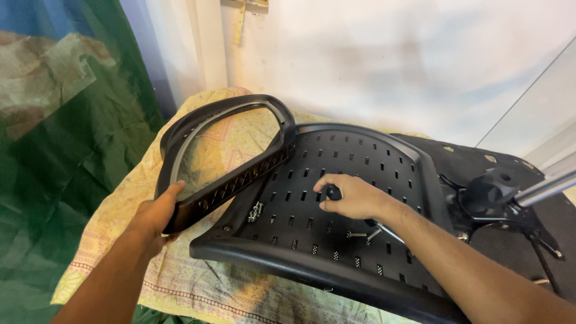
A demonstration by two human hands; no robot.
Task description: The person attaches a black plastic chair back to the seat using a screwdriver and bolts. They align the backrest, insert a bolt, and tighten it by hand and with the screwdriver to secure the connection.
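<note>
— What's gripped?
— Left hand (157, 215) clasps the near end of the frame (222, 157); right hand (354, 197) closes on a black knob (332, 192) over the seat pan (336, 216).
— Frame's lie?
— Tilted, long axis near-left to far-right, resting on the pan's left edge.
— Around?
— Bolts (257, 211) just left of the knob, chair base (498, 195) right, cloth (198, 282) underneath.

You are in a room of a home pressed into use as a makeshift repair spot, not a fitted workshop: the bench (198, 288) is covered with a soft yellow patterned cloth (114, 240) like a bedspread, a plain whitewashed wall (390, 60) stands close behind, and a green sheet (66, 180) hangs at your left. Office chair parts lie spread out on it: a black perforated seat pan (336, 210), a curved black frame (222, 156), loose bolts (256, 211) and a chair base mechanism (498, 192)
</note>
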